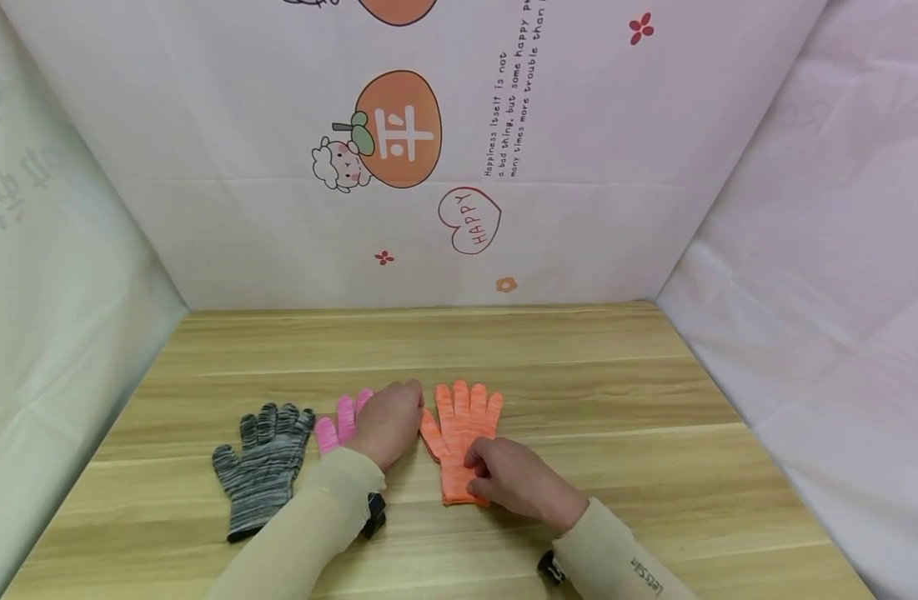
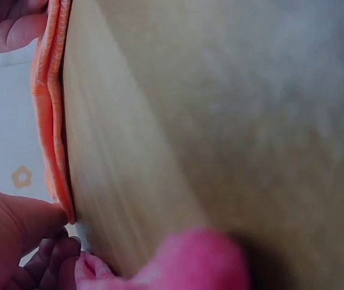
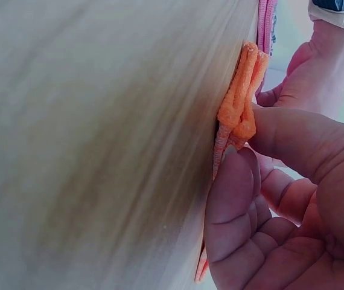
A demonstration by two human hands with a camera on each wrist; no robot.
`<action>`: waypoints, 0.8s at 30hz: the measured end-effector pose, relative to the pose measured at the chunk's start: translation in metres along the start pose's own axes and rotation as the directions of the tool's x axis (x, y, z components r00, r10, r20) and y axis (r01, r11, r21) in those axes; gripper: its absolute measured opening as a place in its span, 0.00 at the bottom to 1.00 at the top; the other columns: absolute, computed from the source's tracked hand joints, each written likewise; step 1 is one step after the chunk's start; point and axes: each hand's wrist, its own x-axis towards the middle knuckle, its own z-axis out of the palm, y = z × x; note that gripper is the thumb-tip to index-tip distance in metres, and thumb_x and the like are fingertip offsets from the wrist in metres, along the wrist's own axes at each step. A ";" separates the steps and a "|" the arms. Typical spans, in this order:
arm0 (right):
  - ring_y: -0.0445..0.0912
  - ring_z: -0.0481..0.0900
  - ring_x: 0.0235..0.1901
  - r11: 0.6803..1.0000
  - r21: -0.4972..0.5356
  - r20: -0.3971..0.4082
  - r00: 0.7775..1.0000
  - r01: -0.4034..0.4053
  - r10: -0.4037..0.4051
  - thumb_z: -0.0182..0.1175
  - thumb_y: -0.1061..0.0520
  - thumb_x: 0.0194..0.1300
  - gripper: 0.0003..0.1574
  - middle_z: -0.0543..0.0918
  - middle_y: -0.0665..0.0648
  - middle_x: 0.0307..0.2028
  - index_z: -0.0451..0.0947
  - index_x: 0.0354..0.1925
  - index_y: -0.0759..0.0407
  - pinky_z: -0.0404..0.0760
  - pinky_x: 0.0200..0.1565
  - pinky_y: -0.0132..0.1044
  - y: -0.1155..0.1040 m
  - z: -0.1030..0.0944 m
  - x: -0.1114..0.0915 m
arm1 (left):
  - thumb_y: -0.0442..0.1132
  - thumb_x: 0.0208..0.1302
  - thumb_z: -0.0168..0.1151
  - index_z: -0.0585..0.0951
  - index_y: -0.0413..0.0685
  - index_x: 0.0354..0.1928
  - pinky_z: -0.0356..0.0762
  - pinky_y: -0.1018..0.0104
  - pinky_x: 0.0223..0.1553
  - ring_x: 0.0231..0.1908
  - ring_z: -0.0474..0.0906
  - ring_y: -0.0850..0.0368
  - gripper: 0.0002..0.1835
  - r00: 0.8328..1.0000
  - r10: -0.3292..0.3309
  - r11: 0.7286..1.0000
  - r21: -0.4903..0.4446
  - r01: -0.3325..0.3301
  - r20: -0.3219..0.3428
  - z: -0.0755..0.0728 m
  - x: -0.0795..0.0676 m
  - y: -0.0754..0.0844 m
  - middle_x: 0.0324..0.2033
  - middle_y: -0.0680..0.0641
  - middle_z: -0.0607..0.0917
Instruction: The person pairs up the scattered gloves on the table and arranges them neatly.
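An orange knitted glove [image 1: 459, 433] lies flat on the wooden table, fingers pointing away. My left hand [image 1: 389, 423] reaches across a pink glove [image 1: 345, 421], hiding most of it. In the left wrist view, that hand's thumb and fingertips pinch the tip of the orange glove's thumb. My right hand [image 1: 520, 477] is over the orange glove's lower right part. Its thumb and index finger pinch the cloth at the near edge, as the right wrist view shows. A grey-and-black striped glove [image 1: 262, 471] lies left of the pink one.
The wooden table [image 1: 616, 400] is bounded by a printed white cloth [image 1: 579, 208] at the back and pale cloth walls at both sides. Small black devices [image 1: 551, 567] sit at the wrists.
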 end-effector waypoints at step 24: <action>0.40 0.72 0.30 1.000 -0.007 -0.008 1.000 -0.004 0.004 0.68 0.59 0.66 0.10 0.78 0.46 0.32 0.80 0.45 0.57 0.75 0.37 0.36 0.002 0.002 0.000 | 0.54 0.61 0.74 0.79 0.49 0.30 0.71 0.61 0.24 0.25 0.72 0.55 0.18 0.994 0.042 0.997 0.057 -0.048 0.100 -0.006 -0.012 0.002 0.28 0.49 0.77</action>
